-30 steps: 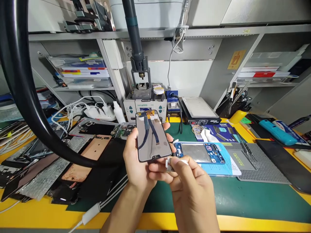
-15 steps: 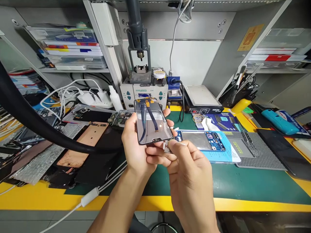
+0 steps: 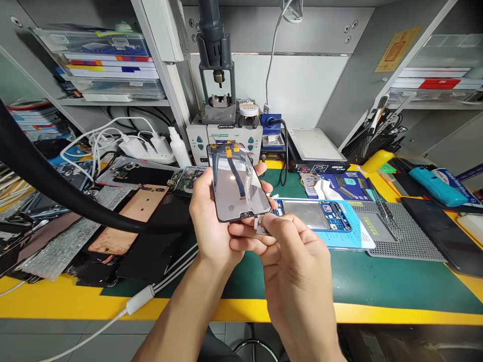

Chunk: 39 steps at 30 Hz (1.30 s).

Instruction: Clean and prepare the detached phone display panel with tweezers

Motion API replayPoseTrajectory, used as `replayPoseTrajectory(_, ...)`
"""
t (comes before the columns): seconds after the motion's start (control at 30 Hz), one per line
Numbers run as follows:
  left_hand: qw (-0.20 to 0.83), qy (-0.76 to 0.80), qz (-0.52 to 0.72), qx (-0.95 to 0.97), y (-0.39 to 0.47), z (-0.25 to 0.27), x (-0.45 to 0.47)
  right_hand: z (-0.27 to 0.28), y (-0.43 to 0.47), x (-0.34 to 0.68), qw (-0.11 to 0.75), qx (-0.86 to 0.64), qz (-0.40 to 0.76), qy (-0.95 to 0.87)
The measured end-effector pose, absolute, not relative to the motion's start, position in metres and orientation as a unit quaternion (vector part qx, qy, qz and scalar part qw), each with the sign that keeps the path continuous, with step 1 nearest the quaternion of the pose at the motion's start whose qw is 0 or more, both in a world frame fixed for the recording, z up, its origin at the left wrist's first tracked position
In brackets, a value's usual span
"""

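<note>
My left hand (image 3: 206,221) grips a phone screen (image 3: 228,198) by its sides, its shiny back facing me. A dark flex cable (image 3: 236,176) with orange tape at the top runs down that back. Close to the screen's lower right corner, my right hand (image 3: 290,251) pinches a small pale piece (image 3: 259,225), mostly hidden by thumb and fingers; its kind is unclear. Beyond my right hand lies an opened blue phone frame (image 3: 307,215) with its circuit board exposed, resting on a light blue box (image 3: 358,234).
A black hose (image 3: 75,201) arcs across the left side in front of stripped phone parts (image 3: 128,221). Behind the screen stands a white bench machine (image 3: 226,136). On the right are a grey perforated mat (image 3: 411,236), tweezers (image 3: 379,203) and a dark phone panel (image 3: 445,231).
The screen has tilted slightly in my left hand, so the reflections on its back have shifted. My right hand keeps its pinch at the lower corner. The camera view has moved a little.
</note>
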<state>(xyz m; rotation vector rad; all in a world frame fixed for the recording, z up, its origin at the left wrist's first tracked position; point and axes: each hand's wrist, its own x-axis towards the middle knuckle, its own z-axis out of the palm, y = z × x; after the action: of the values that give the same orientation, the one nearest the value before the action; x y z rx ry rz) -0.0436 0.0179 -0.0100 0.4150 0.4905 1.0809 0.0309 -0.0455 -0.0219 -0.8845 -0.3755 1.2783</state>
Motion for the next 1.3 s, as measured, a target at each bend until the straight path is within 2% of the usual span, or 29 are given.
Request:
replayPoseTrajectory(0.4, 0.8, 0.252, 0.512, 0.187, 0.017, -0.006, -0.042, -0.024, -0.045, 0.032, 0.69, -0.404, 0.571, -0.186)
replayPoseTrajectory(0.93, 0.756, 0.222, 0.546, 0.287, 0.009, -0.012, -0.045, -0.03, -0.052, 0.033, 0.672, -0.399, 0.588, -0.206)
replayPoseTrajectory(1.3, 0.693, 0.269, 0.609, 0.279, 0.001, -0.001, -0.038, -0.031, -0.049, 0.029, 0.685, -0.379, 0.59, -0.196)
